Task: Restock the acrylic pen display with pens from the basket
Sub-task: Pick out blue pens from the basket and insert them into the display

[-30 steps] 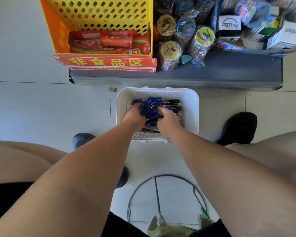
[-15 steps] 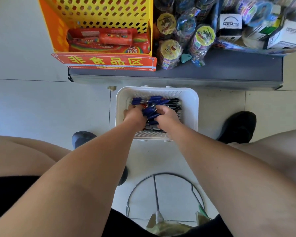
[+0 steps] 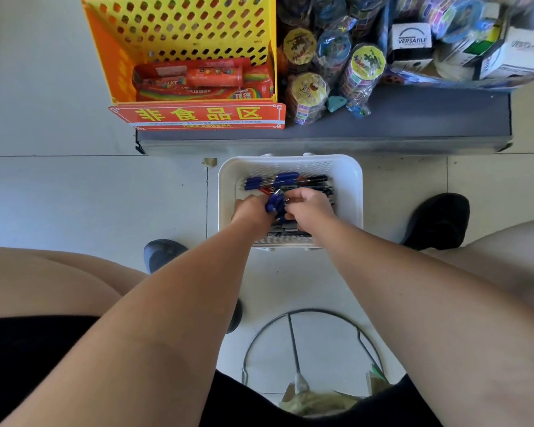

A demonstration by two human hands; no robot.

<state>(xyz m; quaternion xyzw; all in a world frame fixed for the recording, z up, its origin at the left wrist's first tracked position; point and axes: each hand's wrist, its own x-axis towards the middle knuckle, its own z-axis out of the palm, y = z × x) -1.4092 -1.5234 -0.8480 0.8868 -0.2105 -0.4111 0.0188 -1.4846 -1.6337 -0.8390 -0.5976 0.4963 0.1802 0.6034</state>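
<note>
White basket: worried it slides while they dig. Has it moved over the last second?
No. The basket still sits just short of the shelf base, corner beside the floor scrap.

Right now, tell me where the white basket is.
In the head view the white basket sits on the floor at centre, just in front of the grey shelf base.

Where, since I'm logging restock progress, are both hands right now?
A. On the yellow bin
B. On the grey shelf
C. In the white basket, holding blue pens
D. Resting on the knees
C: the left hand and right hand are both inside the basket, gripping a bunch of blue pens between them.
</note>
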